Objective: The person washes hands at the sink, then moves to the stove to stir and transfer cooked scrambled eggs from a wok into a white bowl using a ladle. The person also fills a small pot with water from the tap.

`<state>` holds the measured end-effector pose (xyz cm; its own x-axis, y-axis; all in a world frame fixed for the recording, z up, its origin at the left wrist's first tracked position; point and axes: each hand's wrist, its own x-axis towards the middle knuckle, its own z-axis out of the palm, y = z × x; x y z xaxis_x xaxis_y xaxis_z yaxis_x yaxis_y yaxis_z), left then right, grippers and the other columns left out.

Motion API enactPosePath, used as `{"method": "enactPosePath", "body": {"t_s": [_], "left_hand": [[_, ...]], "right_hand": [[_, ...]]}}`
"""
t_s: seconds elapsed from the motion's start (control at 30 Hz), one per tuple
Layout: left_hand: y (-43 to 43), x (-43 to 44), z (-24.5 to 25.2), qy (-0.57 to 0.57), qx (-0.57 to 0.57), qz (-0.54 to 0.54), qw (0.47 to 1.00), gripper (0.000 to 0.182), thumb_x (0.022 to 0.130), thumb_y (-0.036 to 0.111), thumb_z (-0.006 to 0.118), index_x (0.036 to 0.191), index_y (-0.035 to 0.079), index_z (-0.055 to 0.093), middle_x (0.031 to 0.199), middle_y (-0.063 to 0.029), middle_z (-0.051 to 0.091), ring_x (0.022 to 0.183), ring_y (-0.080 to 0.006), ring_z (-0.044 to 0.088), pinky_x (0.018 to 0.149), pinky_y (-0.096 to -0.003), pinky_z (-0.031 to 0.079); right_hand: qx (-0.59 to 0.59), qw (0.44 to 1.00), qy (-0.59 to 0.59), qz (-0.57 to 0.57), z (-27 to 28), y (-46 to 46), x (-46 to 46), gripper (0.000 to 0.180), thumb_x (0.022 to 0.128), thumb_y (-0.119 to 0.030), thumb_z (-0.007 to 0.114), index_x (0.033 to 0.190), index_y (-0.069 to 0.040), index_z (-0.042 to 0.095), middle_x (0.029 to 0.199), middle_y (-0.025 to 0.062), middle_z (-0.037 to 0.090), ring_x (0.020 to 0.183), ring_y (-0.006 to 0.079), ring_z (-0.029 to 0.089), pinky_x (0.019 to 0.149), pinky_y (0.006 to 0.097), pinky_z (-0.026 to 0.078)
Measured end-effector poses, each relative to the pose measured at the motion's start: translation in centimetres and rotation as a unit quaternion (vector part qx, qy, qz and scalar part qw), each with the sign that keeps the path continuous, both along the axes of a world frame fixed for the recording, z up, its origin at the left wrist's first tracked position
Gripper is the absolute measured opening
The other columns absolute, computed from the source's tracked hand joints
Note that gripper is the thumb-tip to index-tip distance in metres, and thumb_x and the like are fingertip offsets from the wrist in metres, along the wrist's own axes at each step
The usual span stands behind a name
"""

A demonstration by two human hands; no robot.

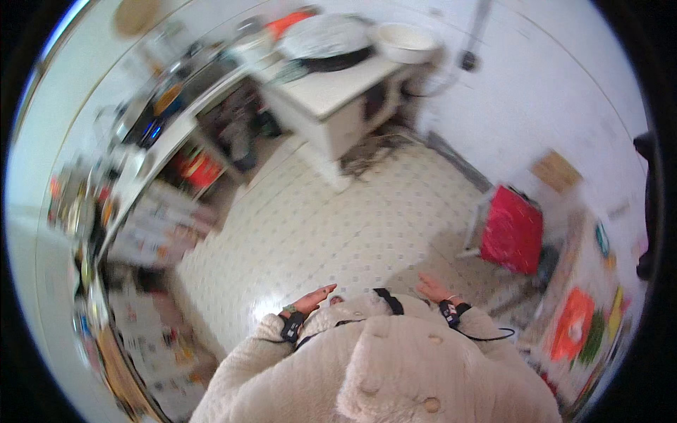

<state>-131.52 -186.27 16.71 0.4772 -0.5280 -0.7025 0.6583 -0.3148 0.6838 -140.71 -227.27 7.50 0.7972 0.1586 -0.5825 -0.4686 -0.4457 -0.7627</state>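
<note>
My left hand (314, 300) hangs in front of my body, fingers stretched out, holding nothing. Around that wrist are a patterned band and a black strapped device (292, 328). On the other side my right hand (435, 289) is held out over the tiled floor (328, 227), and nothing is in it either. A second black wrist device (449, 313) sits there with a thin cable looping off it. Both sleeves belong to a cream fleece coat (412, 365). The nearest thing to my right hand is a stool or chair with a red cover (512, 230).
A white counter (312, 95) juts out ahead, bearing a covered round thing (325, 37) and a white basin (407, 42). Along the left runs a cluttered worktop (164, 145). At right, a table holds an orange bag (573, 323) and green vegetables (591, 337). Much is blurred.
</note>
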Motion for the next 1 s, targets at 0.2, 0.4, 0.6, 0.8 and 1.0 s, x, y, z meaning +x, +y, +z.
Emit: {"method": "enactPosePath", "body": {"t_s": [0.2, 0.4, 0.6, 0.8, 1.0], "left_hand": [[13.4, -7.6, -3.8, 0.040, -0.115, 0.059, 0.991, 0.056, 0.094, 0.046, 0.038, 0.140, 0.014, 0.034, 0.143, -0.0021, 0.034, 0.131, -0.0202, 0.028, 0.108, -0.0343, 0.022], [21.4, -19.6, -9.9, 0.055, 0.030, 0.108, 0.992, 0.051, 0.090, 0.036, 0.045, 0.136, 0.014, 0.040, 0.137, -0.0023, 0.041, 0.123, -0.0189, 0.038, 0.102, -0.0339, 0.030], [24.1, -15.9, -13.8, -0.031, 0.211, 0.018, 0.977, 0.047, 0.086, 0.026, 0.052, 0.132, 0.014, 0.046, 0.131, -0.0025, 0.048, 0.114, -0.0177, 0.047, 0.095, -0.0334, 0.038], [31.8, -1.3, -12.0, 0.018, 0.120, 0.517, 0.847, 0.053, 0.088, 0.023, 0.050, 0.138, 0.015, 0.035, 0.137, -0.0058, 0.041, 0.125, -0.0243, 0.038, 0.103, -0.0421, 0.030], [31.5, 5.4, -6.9, 0.129, 0.134, 0.301, 0.935, 0.046, 0.086, 0.035, 0.056, 0.125, 0.011, 0.051, 0.126, -0.0048, 0.052, 0.115, -0.0228, 0.050, 0.093, -0.0393, 0.041]], "right_hand": [[-0.087, 0.971, 0.105, 0.194, -2.2, 7.5, 4.6, 0.063, 0.090, -0.036, 0.052, 0.141, -0.007, 0.029, 0.142, 0.0125, 0.034, 0.127, 0.0245, 0.037, 0.102, 0.0357, 0.032], [-0.086, 0.958, 0.200, 0.189, -1.2, 4.5, 10.0, 0.059, 0.090, -0.036, 0.050, 0.139, -0.008, 0.033, 0.140, 0.0115, 0.038, 0.125, 0.0242, 0.039, 0.101, 0.0349, 0.033], [-0.028, 0.949, 0.175, 0.261, -3.9, 11.0, 21.8, 0.056, 0.091, -0.036, 0.048, 0.138, -0.008, 0.037, 0.138, 0.0104, 0.041, 0.124, 0.0239, 0.041, 0.101, 0.0340, 0.033], [0.087, 0.926, 0.033, 0.366, -7.3, 22.0, 35.7, 0.053, 0.091, -0.037, 0.047, 0.136, -0.009, 0.040, 0.136, 0.0094, 0.045, 0.122, 0.0236, 0.043, 0.100, 0.0332, 0.034], [0.202, 0.871, 0.362, 0.265, 1.9, 28.8, 50.7, 0.045, 0.092, -0.027, 0.050, 0.131, -0.005, 0.043, 0.124, 0.0092, 0.052, 0.104, 0.0211, 0.055, 0.088, 0.0336, 0.044]]}}
